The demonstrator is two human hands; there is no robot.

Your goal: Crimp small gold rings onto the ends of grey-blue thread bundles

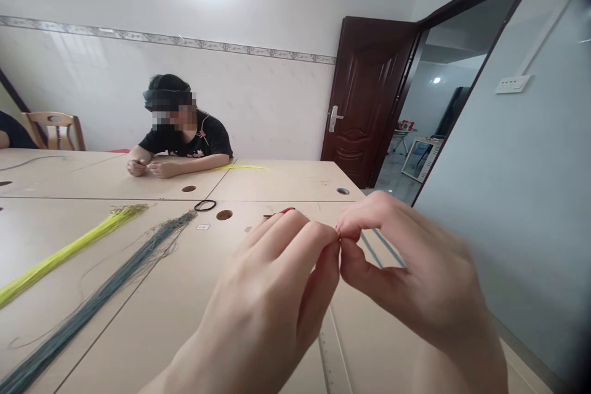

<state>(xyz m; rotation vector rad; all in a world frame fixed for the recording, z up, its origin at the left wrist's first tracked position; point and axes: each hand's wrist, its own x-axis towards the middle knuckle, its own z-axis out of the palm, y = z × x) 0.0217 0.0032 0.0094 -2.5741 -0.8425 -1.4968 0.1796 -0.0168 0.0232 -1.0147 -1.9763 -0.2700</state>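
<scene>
My left hand and my right hand meet above the table, each with thumb and forefinger pinched together. Their fingertips touch or nearly touch; whatever is between them is too small to make out. Behind my right hand, two blue-grey strands show in part. A red-handled tool lies mostly hidden behind my left knuckles. Beneath my hands is a clear ruler, partly covered. Left of my left hand stretches a long bundle of blue-grey threads, and beyond it a yellow bundle of threads.
Pale joined tables have round cable holes. A black ring and a small label lie near the grey bundle's end. Across the table sits a person, forearms on the top, near yellow threads. A brown door stands ajar.
</scene>
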